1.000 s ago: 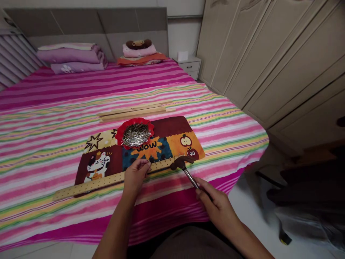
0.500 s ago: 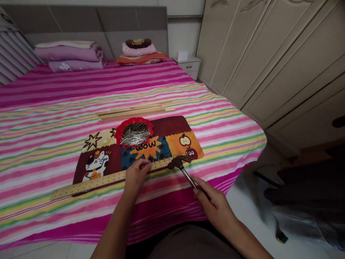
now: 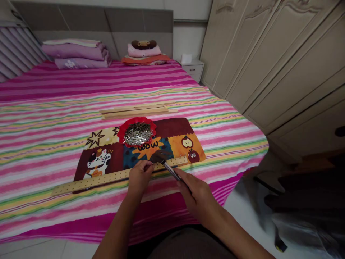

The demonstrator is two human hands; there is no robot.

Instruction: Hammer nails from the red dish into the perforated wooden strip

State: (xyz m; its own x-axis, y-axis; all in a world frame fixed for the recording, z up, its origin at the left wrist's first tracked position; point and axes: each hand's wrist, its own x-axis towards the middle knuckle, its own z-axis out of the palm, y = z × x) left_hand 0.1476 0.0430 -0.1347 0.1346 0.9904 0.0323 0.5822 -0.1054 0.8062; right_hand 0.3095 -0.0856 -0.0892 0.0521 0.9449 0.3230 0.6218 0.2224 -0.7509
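Observation:
My right hand (image 3: 198, 194) is wrapped round the handle of a claw hammer (image 3: 172, 170). The dark hammer head is tilted low over the strip, close to my left fingertips. My left hand (image 3: 140, 176) rests on a long wooden strip (image 3: 99, 180) dotted with small holes, thumb and forefinger pinched on what looks like a thin nail, mostly hidden. Several nails stand in the strip's right end. Under the strip lies a colourful printed mat (image 3: 176, 126). A red scalloped bowl (image 3: 122, 133) full of nails (image 3: 138, 135) sits on the mat beyond my hands.
Bare wooden strips (image 3: 137, 110) lie behind the bowl on the striped bedspread (image 3: 48, 144). Folded purple bedding (image 3: 78, 54) and a pink and orange stack (image 3: 145, 55) are at the headboard. A wardrobe (image 3: 258, 61) and white nightstand (image 3: 192, 68) stand to the right.
The hammer has moved left along the strip, from its right end to beside my left fingertips. My left hand keeps its pinch at the strip. The view has shifted slightly.

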